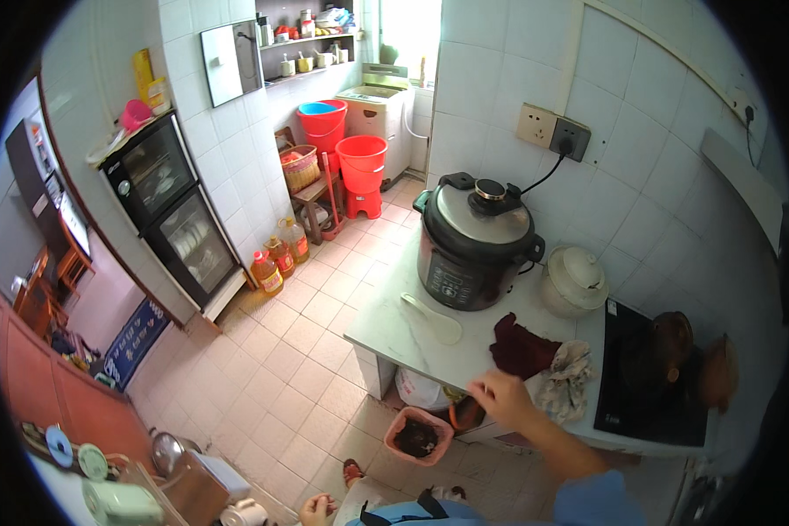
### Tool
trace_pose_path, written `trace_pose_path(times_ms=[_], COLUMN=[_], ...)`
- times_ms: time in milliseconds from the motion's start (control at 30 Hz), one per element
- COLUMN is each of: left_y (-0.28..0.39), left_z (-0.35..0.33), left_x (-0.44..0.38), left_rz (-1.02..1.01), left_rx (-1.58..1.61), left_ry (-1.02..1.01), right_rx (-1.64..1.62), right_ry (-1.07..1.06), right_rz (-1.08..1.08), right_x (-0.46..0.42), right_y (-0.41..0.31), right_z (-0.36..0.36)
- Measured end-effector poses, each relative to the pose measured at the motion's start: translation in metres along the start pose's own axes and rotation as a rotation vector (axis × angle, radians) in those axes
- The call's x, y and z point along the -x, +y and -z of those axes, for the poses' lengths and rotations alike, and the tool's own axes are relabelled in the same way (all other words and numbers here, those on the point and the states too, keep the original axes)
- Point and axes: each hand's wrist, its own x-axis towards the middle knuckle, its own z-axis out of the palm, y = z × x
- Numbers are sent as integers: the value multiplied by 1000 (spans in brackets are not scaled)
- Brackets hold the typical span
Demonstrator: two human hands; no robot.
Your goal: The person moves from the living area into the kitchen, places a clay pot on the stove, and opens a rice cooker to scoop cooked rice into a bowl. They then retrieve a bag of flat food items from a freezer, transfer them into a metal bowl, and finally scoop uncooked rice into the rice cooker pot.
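My right hand (502, 399) hangs over the front edge of the pale countertop (381, 322), beside a dark red cloth (521, 347) and a crumpled patterned cloth (567, 381); I see nothing in it, but its fingers are partly curled and blurred. Low in the view, my left hand (317, 509) is near my body, fingers curled, its inside hidden. A white rice paddle (432, 320) lies on the counter in front of a black electric pressure cooker (480, 243) with its lid on. A lidded cream pot (574, 283) stands to the right of the cooker.
A black cooktop (654, 375) with brown pots is at the right. A pink waste bin (419, 436) stands on the floor below the counter edge. Oil bottles (267, 273), red buckets (361, 164) and a glass-door cabinet (181, 210) line the far side. A green kettle (121, 503) is at lower left.
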Motion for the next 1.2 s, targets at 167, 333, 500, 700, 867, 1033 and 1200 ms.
trace_pose_path(times_ms=[167, 333, 500, 700, 867, 1033, 1200], left_y=[83, 159, 200, 255, 297, 320, 356], left_z=[86, 75, 2, -69, -97, -135, -190], left_x=[-89, -186, -267, -324, -381, -429, -478], left_rz=[-5, -3, -87, -107, -104, 44, 16], left_rx=[-126, -41, -102, -265, -306, -352, -546], left_ry=[30, 40, -206, -434, -456, -521, -806], right_rx=[-6, 80, 284, 511, 461, 441, 483], right_ry=[167, 359, 463, 354, 326, 380, 580], right_rz=[-87, -256, -468, -679, -747, -796, -762], right_x=[-111, -194, -253, -308, -338, -350, -357], right_y=[-44, -30, 8, 51, 73, 81, 75], right_z=[8, 41, 76, 73, 63, 60, 73])
